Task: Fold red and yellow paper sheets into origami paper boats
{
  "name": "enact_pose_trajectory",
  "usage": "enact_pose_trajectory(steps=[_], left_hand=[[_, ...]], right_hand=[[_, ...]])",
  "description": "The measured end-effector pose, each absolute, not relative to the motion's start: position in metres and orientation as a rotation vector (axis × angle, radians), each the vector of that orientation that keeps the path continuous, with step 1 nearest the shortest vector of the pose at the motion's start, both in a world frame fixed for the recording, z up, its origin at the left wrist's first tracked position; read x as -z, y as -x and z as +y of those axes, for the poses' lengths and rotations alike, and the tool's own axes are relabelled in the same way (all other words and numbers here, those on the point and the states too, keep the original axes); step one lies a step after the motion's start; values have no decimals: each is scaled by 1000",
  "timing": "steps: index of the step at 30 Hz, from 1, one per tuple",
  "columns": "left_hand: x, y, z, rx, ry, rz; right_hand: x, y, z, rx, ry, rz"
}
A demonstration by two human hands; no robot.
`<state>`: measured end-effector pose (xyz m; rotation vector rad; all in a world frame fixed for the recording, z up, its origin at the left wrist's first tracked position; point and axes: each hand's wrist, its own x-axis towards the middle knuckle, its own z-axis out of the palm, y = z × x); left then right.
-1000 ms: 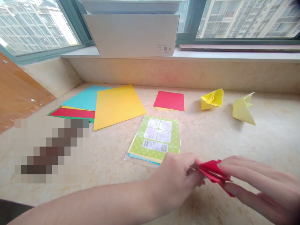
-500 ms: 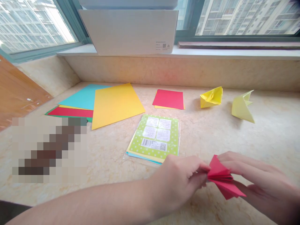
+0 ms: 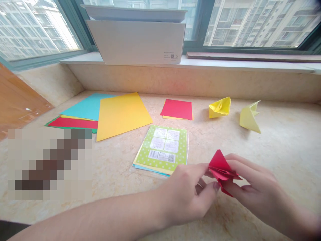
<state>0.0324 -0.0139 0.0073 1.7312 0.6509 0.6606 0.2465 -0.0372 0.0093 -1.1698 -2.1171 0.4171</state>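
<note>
Near the front edge of the speckled stone sill (image 3: 283,174), right of centre, a red pleated paper fold (image 3: 220,167) pinched between the left hand (image 3: 187,190) and the curled fingers of the right hand (image 3: 253,180), its layers apparently kept together by that grip. Just beyond the left hand, a clear-wrapped green polka-dot paper pack (image 3: 162,147), close but not blocking. Farther back, a yellow paper sheet (image 3: 121,115) over a teal paper sheet (image 3: 86,107), a red paper square (image 3: 176,109), a bright yellow paper boat (image 3: 219,107) and a pale yellow folded paper shape (image 3: 249,117).
</note>
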Motion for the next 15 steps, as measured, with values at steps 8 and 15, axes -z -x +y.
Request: enact_pose_trajectory(steps=[8, 15], left_hand=[[-11, -36, -9, -740, -1594, 778], [-3, -40, -6, -713, -1513, 737]], right_hand=[[-6, -240, -34, -321, 1172, -2227], [-10, -240, -32, -390, 1182, -2245]])
